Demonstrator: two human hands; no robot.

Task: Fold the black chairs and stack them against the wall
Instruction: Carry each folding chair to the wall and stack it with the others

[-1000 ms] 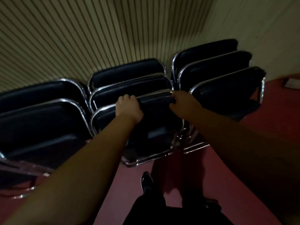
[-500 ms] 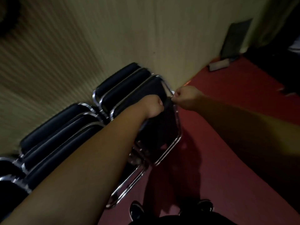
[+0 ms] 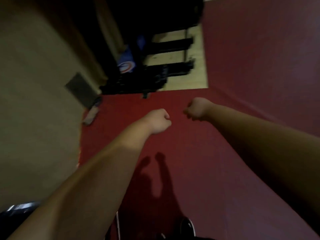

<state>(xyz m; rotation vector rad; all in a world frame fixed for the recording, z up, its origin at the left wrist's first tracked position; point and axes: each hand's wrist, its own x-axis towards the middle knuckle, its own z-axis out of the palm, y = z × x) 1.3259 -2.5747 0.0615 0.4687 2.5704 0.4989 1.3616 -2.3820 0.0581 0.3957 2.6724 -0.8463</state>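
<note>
Head view: both hands clenched, nothing held, out over the red floor [image 3: 190, 179].
The left hand [image 3: 160, 121] and right hand [image 3: 197, 109] are fists, near each other but apart. A black chair edge [image 3: 17, 209] shows at the lower-left corner by the wall [image 3: 34, 127], well apart from either hand; its long axis and facing cannot be told.

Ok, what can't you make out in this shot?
All in the head view:
- Chairs: only a chrome glint at the bottom left, cut off by the edge, so the stack cannot be judged.
- Dark pile at the top: blurred and unlit, so it can't be identified.
- Left hand and right hand: curled, palms turned away; nothing shows in them.
- Shoe: cut off by the bottom edge.
</note>
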